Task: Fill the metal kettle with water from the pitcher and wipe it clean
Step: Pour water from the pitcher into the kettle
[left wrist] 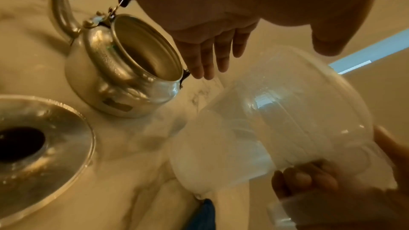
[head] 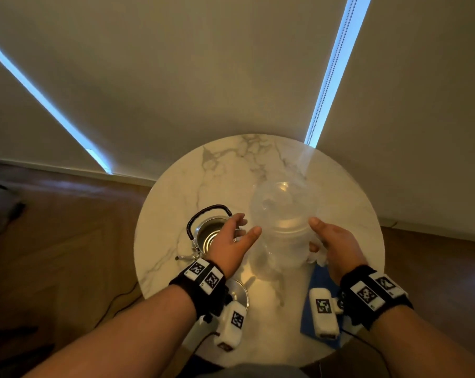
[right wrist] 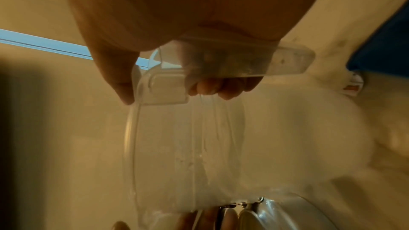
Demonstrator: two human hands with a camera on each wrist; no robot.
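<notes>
A clear plastic pitcher (head: 284,227) is at the middle of the round marble table (head: 176,203), blurred and slightly tilted. My right hand (head: 314,236) grips its handle (right wrist: 254,62), with fingers (right wrist: 217,86) curled round it. The metal kettle (head: 211,233) stands to the left with no lid and its black handle upright; its open mouth (left wrist: 146,46) shows in the left wrist view. My left hand (head: 248,225) is open between kettle and pitcher, fingers (left wrist: 210,55) straight. Whether it touches the pitcher I cannot tell.
The kettle's metal lid (head: 240,293) lies on the table near my left wrist. A blue cloth (head: 320,279) lies flat under my right wrist at the table's near right edge. A wall stands just behind the table; wooden floor lies to the left.
</notes>
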